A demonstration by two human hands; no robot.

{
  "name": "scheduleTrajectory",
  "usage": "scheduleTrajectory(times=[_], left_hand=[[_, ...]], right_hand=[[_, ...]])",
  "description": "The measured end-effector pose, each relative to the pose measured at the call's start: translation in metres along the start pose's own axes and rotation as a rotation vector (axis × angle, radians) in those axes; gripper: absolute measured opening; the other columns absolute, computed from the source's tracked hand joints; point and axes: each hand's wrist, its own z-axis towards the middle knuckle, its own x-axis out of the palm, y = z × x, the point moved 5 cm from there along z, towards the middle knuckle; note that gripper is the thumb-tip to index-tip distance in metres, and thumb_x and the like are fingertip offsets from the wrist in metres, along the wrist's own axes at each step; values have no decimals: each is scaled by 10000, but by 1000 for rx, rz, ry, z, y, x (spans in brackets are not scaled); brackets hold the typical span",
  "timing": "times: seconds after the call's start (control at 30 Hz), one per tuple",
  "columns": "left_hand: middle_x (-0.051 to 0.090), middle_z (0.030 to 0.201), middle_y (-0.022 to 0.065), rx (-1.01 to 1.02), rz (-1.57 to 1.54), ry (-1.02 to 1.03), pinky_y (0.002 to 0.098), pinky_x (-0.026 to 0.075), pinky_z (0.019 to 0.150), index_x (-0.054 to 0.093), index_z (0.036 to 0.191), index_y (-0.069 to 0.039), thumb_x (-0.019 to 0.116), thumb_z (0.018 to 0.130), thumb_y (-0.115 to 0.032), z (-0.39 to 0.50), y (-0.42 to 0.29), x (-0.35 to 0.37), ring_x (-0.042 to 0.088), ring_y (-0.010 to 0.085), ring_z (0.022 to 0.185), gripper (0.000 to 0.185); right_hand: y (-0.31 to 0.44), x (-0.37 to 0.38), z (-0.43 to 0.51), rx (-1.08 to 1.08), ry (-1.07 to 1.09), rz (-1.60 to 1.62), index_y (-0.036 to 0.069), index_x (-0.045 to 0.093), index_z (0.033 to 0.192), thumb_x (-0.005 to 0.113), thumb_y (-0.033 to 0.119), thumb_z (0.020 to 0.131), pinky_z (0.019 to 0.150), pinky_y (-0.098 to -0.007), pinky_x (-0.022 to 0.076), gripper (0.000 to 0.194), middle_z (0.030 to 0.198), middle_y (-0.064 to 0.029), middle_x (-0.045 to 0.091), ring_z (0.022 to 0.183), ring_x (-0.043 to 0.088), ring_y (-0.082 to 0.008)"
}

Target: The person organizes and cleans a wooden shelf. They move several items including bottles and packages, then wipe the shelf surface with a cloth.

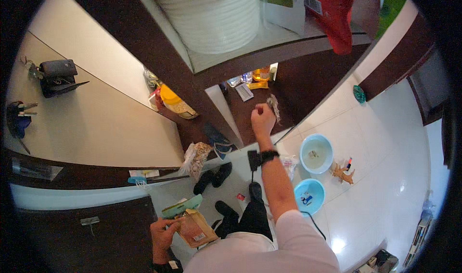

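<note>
Down at the lower left, my left hand pinches a kraft-coloured flat pouch with a barcode label. A light green packet sits behind the pouch, in the same grip. My right hand reaches over the dark lower shelf with its fingers curled. Right beside it is a greyish, shaggy bundle; whether the fingers hold it cannot be made out. Farther back on that shelf are a small white card-like box, a yellow packet and a bottle of amber liquid.
Overhead, a glass-topped shelf bears a white ribbed container and a red bag. Two blue basins and a spiky shell lie on the tiled floor. Dark shoes and a filled plastic bag are near my feet.
</note>
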Motion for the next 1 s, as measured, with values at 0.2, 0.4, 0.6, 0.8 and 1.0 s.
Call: scheduleTrajectory(times=[0.2,0.4,0.6,0.8,1.0], left_hand=[[700,689,110,-91,32,-36,342,495,738,754,832,19,790,740,-122,-17,17,6,650,168,690,172],[704,703,108,-102,-19,-75,325,499,695,760,847,13,789,736,-125,-25,17,6,650,177,698,180],[700,696,98,-21,68,6,325,494,677,764,876,3,778,769,-138,-16,12,4,630,171,666,177],[702,721,109,73,8,80,337,491,684,764,886,1,770,782,-127,-6,19,2,627,179,658,165],[709,771,136,145,13,171,339,502,716,763,887,4,772,779,-130,2,25,2,650,190,709,173]], right_hand=[[-14,80,60,-48,461,-472,69,585,1142,802,287,777,815,-450,556,478,1174,-168,617,1039,631,-354],[-16,86,45,-183,564,-551,44,523,1155,780,225,774,812,-468,575,495,1096,-191,620,998,658,-379],[-21,35,17,112,374,-262,45,489,1222,717,223,789,713,-421,578,520,965,-181,697,778,694,-299],[2,-47,-61,787,552,1511,47,579,1202,630,253,903,587,-322,548,367,1026,-119,702,677,622,-149],[8,-64,-94,787,575,1137,65,575,1239,650,231,887,604,-304,526,396,971,-93,713,658,609,-140]])
